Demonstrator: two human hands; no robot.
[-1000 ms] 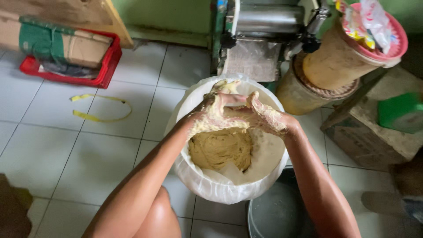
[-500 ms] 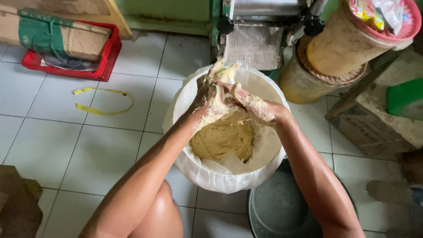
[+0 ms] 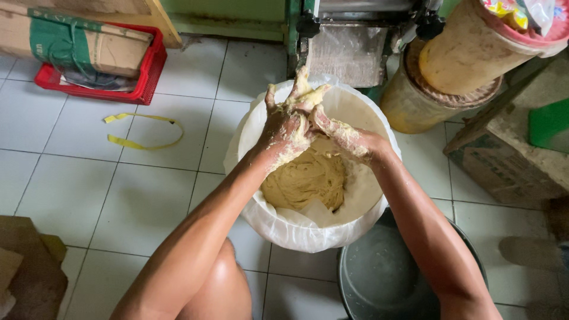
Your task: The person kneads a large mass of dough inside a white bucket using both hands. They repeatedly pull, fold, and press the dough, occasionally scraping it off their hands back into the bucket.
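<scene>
Dough (image 3: 305, 181) lies low in the tub (image 3: 361, 222), straight beneath both hands, left hand (image 3: 288, 127) pressed against right hand (image 3: 344, 136) near its far rim.

Both bare forearms reached forward and met. The left hand (image 3: 288, 127) was raised with fingers spread upward, while the right hand (image 3: 341, 133) pressed against its palm side, both smeared with yellowish paste.
</scene>
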